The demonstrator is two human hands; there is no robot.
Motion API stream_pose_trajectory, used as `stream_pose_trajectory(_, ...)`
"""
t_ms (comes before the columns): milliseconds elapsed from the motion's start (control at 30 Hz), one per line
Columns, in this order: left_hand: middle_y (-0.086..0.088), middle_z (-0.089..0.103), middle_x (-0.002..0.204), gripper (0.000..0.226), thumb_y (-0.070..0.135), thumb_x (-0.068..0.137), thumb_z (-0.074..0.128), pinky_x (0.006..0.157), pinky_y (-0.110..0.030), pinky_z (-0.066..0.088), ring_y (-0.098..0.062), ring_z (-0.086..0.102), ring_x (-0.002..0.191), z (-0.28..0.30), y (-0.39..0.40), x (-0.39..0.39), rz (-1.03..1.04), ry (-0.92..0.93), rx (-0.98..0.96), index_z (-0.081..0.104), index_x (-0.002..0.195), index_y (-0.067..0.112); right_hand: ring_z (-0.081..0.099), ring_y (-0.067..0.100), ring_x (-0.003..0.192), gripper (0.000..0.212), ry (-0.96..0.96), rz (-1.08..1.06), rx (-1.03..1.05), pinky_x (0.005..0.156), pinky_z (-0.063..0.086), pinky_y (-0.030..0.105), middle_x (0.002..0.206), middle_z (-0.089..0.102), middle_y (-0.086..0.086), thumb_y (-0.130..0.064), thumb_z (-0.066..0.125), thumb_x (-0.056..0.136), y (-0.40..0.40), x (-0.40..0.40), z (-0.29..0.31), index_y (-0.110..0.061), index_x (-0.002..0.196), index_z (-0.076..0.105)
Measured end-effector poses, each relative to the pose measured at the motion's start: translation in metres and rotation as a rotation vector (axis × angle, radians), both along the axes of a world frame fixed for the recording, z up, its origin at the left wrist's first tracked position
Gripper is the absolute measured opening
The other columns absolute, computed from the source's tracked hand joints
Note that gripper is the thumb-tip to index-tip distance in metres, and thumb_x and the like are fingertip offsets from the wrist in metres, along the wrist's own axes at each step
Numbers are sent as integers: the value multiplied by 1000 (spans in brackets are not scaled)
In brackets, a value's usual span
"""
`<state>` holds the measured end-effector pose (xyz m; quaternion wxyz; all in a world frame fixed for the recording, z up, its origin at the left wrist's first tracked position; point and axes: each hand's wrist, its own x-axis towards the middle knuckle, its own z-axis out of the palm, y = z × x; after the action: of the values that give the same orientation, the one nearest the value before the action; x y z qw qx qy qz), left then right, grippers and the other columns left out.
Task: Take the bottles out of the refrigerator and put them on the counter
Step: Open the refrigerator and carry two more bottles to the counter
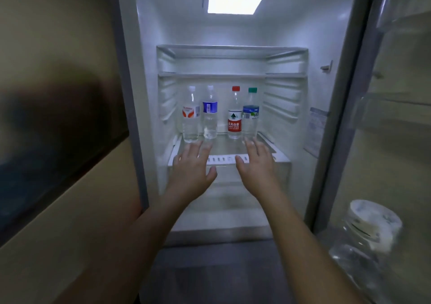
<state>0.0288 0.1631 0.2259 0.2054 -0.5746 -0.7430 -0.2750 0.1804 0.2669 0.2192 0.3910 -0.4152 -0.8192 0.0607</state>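
Both hands reach in with fingers spread, holding nothing: left hand (193,163) near orange-label bottle (191,114), right hand (255,161) near green-cap bottle (250,114). Four bottles upright on fridge shelf (228,158), probably one per hand.

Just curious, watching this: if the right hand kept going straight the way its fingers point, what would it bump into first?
Most likely the green-capped bottle: the right hand is open, fingers nearly at its base, though depth is hard to judge.

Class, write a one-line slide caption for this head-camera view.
Both open hands, left hand and right hand, reach toward four upright water bottles on a lit refrigerator shelf.
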Motion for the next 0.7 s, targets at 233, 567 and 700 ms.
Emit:
stream_pose_trajectory(233, -4, 31, 156, 68, 46, 91, 53, 113, -50, 31, -25, 29, 142, -5, 57, -31, -14, 9, -17, 27, 151, 26, 17, 24, 148, 62, 56, -26, -72, 120, 19, 45, 162, 22, 3, -45, 40, 101, 44, -41, -5, -23, 155, 21)
stream_pose_trajectory(567, 0, 26, 158, 71, 45, 90, 52, 112, -48, 29, -23, 29, 142, 6, 117, -62, 16, -78, 61, 20, 151, 29, 14, 25, 150, 66, 131, -20, -117, 120, 16, 45, 162, 20, 3, -48, 41, 99, 124, -86, 2, -25, 155, 14)
stream_pose_trajectory(700, 6, 25, 157, 69, 47, 90, 51, 113, -48, 29, -18, 26, 143, 10, 136, -75, 26, -160, 103, 21, 151, 33, 11, 22, 150, 67, 184, -30, -127, 121, 14, 45, 163, 18, 0, -50, 40, 99, 144, -88, 7, -27, 156, 13)
